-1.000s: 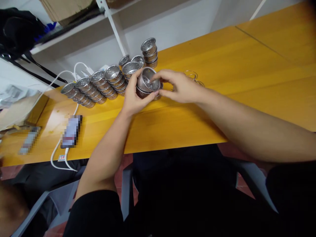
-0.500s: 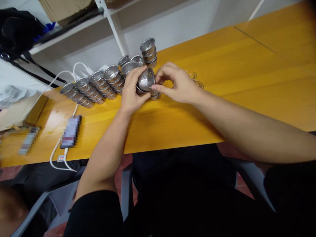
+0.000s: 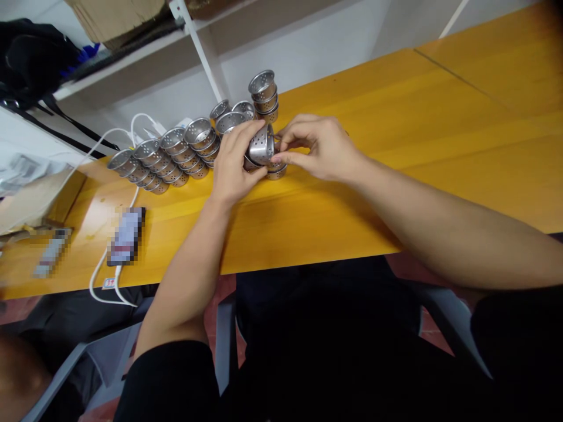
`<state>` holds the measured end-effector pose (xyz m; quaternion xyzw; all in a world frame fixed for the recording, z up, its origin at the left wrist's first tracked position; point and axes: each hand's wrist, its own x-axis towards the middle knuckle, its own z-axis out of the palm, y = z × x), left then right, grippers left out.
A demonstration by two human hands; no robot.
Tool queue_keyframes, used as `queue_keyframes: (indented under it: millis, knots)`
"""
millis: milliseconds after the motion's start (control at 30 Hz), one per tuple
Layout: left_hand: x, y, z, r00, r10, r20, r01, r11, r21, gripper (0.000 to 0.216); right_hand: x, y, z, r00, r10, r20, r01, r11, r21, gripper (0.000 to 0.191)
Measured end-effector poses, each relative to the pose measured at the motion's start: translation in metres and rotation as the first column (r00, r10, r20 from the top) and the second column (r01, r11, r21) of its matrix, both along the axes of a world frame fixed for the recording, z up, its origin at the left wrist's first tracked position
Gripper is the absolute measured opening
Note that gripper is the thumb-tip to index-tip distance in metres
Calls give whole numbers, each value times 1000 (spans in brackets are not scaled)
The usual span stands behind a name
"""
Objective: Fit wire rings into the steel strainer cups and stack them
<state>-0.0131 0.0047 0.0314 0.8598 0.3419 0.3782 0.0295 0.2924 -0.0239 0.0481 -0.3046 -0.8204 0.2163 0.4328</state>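
Observation:
My left hand (image 3: 233, 161) is wrapped around a perforated metal cup (image 3: 261, 145), a small strainer basket tilted with its mouth to the right. At that rim is my right hand (image 3: 319, 145), thumb and fingers pinched together. The thumb touches the rim, and a thin sliver shows by the fingertips, too small to name. Under and behind the held cup, more cups of the same kind (image 3: 277, 171) are partly hidden by my left hand. Several stacks of them (image 3: 200, 135) lean in a row to the left, and a taller stack (image 3: 264, 94) stands behind.
A phone (image 3: 126, 237) with a white cable lies on the wooden table (image 3: 308, 228) to the left, another device (image 3: 53, 252) beyond it. A shelf (image 3: 127, 55) with a cardboard box (image 3: 118, 20) and a black bag (image 3: 35, 58) is behind. Another person's arm (image 3: 20, 375) shows lower left.
The held cup has turned so its mouth faces further right and more of its outer wall shows. My right hand has shifted slightly, and thin wire loops behind it are now mostly hidden.

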Motion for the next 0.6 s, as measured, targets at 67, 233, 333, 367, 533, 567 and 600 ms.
queue_keyframes:
  millis: [67,233,333,367,533,567,600]
  knots:
    - [1,-1,1,1000,16,-4,-16,1000,14,97,0,1,0,1000,-14,-7,14,1000,2,58]
    - [0,-3,1,995,96,33,-97,995,20,103,2,4,-1,993,-114,-37,113,993,-24,58]
    - [-5,-1,0,989,127,75,-129,991,24,107,14,11,2,973,-228,33,229,972,-56,59]
    - [-8,-1,0,988,132,86,-134,991,20,108,20,14,4,960,-265,95,271,961,-60,55]
    - [-16,-4,-1,986,134,98,-129,990,-62,106,52,31,13,754,-328,569,436,898,-61,26]
    - [-16,-5,-1,987,131,94,-124,989,-80,105,56,35,13,710,-302,636,450,890,-80,22]
    - [-16,-7,-1,988,129,89,-120,988,-99,104,60,39,11,677,-270,685,455,885,-100,19]
